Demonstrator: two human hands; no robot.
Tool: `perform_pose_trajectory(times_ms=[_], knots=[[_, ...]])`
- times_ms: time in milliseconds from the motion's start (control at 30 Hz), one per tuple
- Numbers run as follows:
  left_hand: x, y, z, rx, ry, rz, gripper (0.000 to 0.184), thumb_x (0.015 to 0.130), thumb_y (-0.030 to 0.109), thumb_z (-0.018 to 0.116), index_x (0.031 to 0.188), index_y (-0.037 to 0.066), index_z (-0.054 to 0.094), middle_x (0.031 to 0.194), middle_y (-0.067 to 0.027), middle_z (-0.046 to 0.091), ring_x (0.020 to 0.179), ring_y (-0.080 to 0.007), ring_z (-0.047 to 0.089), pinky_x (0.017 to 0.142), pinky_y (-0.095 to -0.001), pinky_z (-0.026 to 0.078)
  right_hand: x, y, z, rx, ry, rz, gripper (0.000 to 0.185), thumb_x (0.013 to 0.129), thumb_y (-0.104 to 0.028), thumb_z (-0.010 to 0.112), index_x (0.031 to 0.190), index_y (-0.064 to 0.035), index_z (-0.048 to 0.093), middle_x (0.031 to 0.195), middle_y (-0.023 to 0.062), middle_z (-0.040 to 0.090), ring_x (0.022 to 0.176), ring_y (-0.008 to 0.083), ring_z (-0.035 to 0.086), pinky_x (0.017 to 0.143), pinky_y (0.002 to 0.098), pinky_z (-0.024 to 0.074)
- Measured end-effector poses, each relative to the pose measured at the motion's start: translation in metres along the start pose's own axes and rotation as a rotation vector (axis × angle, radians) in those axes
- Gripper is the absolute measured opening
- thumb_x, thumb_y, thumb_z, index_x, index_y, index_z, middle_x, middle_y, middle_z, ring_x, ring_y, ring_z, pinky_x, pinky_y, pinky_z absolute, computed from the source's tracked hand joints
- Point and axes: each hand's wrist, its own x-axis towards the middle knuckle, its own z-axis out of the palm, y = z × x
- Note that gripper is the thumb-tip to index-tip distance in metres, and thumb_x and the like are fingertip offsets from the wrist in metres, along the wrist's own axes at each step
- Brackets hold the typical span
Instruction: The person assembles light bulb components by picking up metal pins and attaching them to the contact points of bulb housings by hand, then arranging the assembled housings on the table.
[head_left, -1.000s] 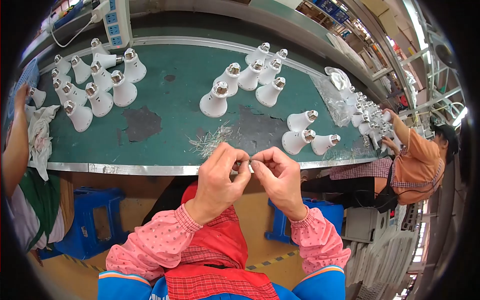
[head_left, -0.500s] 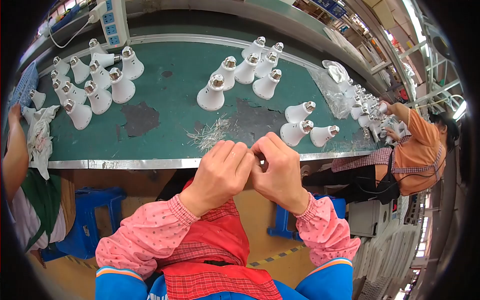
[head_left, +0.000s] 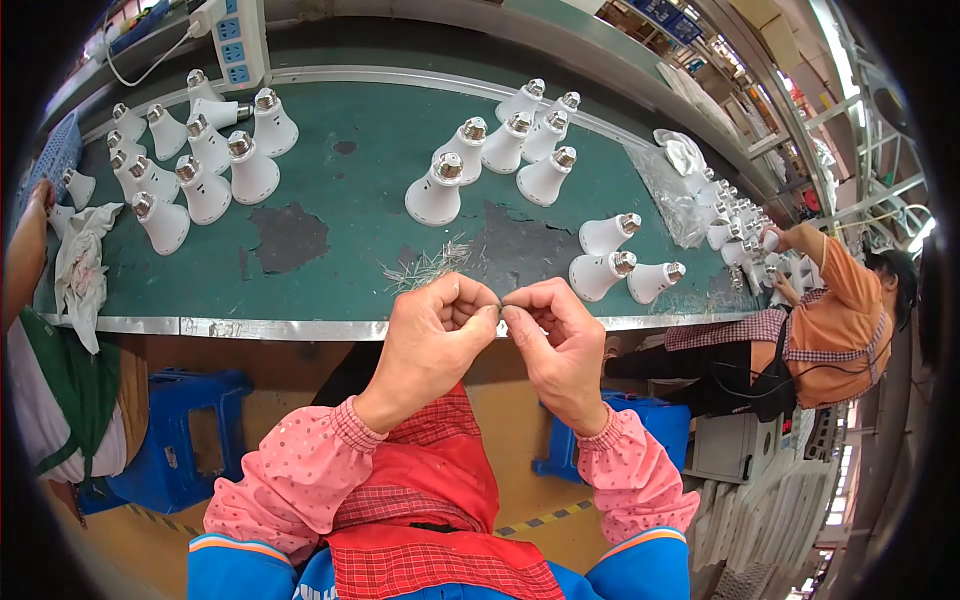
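Note:
Both hands meet over the table's front edge, fingertips pinched close together. Thumb and fingers of my left hand (head_left: 432, 338) are pressed on something too small to make out. My right hand (head_left: 556, 345) is pinched in the same way beside it, its item hidden too. Just beyond my left hand lies a loose pile of thin metal pins (head_left: 425, 268) on the green table (head_left: 360, 215). Behind the pile stands a white bulb (head_left: 435, 192) with a silver screw cap, among several like it. Three more bulbs (head_left: 600, 275) are to the right of my hands.
More bulbs (head_left: 205, 195) stand at the left, near a white cloth (head_left: 82, 262) and a co-worker's arm (head_left: 27, 250). A power strip (head_left: 238, 45) is at the back left. On the right, a co-worker in orange (head_left: 838, 330) handles bulbs beside a plastic bag (head_left: 668, 195).
My hands have turned from a closer, knuckles-up pose so that the pinched fingertips show again. The view has shifted slightly. At the right, the co-worker's hands have moved a little.

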Motion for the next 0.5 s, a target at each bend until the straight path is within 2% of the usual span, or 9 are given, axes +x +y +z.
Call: perform_pose_trajectory(times_ms=[133,233,333,433,500], knots=[[0.000,0.000,-0.001,0.055,0.001,0.029,0.007,0.096,0.002,0.069,0.101,-0.003,0.069,0.092,0.0000,0.069,0.079,-0.0039,0.063,0.069,-0.0202,0.052,0.003,-0.003,0.005,-0.128,0.031,-0.083,0.006,0.096,0.005,0.068,0.100,0.0018,0.064,0.093,0.0025,0.061,0.079,0.0077,0.060,0.072,0.0232,0.0511],[-0.001,0.002,-0.001,0.178,0.014,0.090,0.006,0.094,0.001,0.069,0.099,-0.002,0.069,0.090,0.0000,0.069,0.076,-0.0028,0.061,0.066,-0.0203,0.051,0.007,-0.006,0.003,-0.298,0.008,-0.219,0.012,0.090,0.007,0.069,0.095,-0.0004,0.062,0.090,0.0055,0.060,0.074,0.0102,0.060,0.065,0.0262,0.0504],[0.000,0.007,0.000,0.339,0.037,0.209,0.005,0.091,-0.001,0.070,0.095,-0.001,0.068,0.087,0.0001,0.067,0.072,-0.0017,0.057,0.062,-0.0214,0.048,0.012,-0.003,0.002,-0.389,0.010,-0.389,0.019,0.081,0.009,0.071,0.093,-0.0011,0.060,0.085,0.0110,0.057,0.066,0.0242,0.061,0.058,0.0341,0.0500],[0.001,0.008,0.002,0.424,0.040,0.295,0.006,0.088,-0.003,0.071,0.091,-0.001,0.067,0.084,0.0000,0.065,0.068,-0.0017,0.054,0.058,-0.0230,0.046,0.017,-0.007,-0.006,-0.563,-0.045,-0.551,0.024,0.074,0.009,0.071,0.093,-0.0018,0.060,0.085,0.0124,0.056,0.069,0.0311,0.060,0.058,0.0393,0.0500],[0.001,0.008,0.002,0.450,0.039,0.314,0.007,0.086,-0.004,0.071,0.090,0.000,0.066,0.084,-0.0001,0.065,0.066,-0.0020,0.053,0.057,-0.0235,0.046,0.016,-0.007,-0.007,-0.621,-0.047,-0.601,0.025,0.072,0.008,0.071,0.093,-0.0022,0.060,0.085,0.0121,0.055,0.071,0.0318,0.061,0.058,0.0407,0.0498]])
